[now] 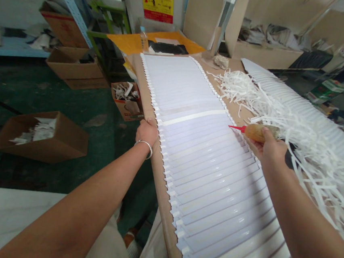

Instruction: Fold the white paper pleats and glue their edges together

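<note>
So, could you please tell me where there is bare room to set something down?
Bare table runs narrowly left of the white sheets, broken by the left hand; a small patch lies between sheets and loose strips, beyond the right hand. Those strips crowd the right.

Workshop, metal shelving (18, 51), boxes of scraps (70, 143), long worktable (159, 160)

White sheets (185, 81): the brightest large surface; small streaks of glare shine near the middle of the frame.
Right forearm (304, 210): a soft shadow lies beside it on the sheets, right of centre.
Floor (104, 134): rather dim, at left.
Upper right corner: pale, bright and blurred.
Poster (156, 2): its small letters are soft.
Blue shelf post (71, 8): looks slanted, upper left.
</note>
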The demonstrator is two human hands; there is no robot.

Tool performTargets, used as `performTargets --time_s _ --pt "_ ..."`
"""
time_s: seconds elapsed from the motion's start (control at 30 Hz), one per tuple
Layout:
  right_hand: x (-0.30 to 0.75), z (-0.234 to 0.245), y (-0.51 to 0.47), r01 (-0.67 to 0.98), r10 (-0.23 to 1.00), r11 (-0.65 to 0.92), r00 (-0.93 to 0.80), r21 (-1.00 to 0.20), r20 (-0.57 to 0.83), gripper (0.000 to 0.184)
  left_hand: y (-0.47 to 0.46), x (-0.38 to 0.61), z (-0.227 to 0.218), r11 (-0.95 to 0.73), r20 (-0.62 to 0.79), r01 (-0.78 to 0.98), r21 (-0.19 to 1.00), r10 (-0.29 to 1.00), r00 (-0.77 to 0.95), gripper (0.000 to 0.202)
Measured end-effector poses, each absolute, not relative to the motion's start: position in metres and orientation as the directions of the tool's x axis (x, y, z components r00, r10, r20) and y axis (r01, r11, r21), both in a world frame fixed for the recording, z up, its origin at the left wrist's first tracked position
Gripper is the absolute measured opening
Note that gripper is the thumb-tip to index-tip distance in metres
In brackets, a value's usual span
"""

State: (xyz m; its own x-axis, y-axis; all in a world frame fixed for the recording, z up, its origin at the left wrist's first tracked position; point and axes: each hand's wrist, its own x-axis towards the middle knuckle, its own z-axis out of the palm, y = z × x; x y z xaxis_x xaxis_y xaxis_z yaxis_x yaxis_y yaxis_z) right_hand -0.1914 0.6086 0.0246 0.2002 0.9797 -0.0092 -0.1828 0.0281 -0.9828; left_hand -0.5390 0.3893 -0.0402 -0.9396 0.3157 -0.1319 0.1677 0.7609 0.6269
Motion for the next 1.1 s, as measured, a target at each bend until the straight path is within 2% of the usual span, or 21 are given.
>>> performTargets --time_s 0.13,0.3,0.57,0.8,1.1 --pt "-0.2 0.03 0.591 -0.153 0.975 0.017 0.22 -0.988 -0.017 0.024 0.389 -0.538 -0.038 0.763 -0.141 0.161 0.626 0.314 -0.939 0.04" --pt "-0.208 0.03 0.567 -0.141 0.992 0.069 0.113 -0.988 0.053 0.029 0.389 -0.535 -0.035 0.767 -0.153 0.149 0.624 0.307 -0.939 0.039" --pt "-0.229 0.033 0.524 -0.142 0.997 0.08 -0.005 -0.987 0.082 0.039 0.389 -0.534 -0.034 0.752 -0.159 0.133 0.645 0.303 -0.94 0.04" --pt "-0.251 0.026 0.492 -0.071 0.994 0.057 -0.087 -0.996 0.063 0.062 0.39 -0.533 -0.036 0.748 -0.169 0.099 0.656 0.275 -0.946 0.045" --pt "-0.272 0.012 0.453 0.052 0.989 0.041 -0.144 -0.998 0.033 0.071 0.39 -0.534 -0.038 0.747 -0.177 0.086 0.66 0.265 -0.948 0.044"
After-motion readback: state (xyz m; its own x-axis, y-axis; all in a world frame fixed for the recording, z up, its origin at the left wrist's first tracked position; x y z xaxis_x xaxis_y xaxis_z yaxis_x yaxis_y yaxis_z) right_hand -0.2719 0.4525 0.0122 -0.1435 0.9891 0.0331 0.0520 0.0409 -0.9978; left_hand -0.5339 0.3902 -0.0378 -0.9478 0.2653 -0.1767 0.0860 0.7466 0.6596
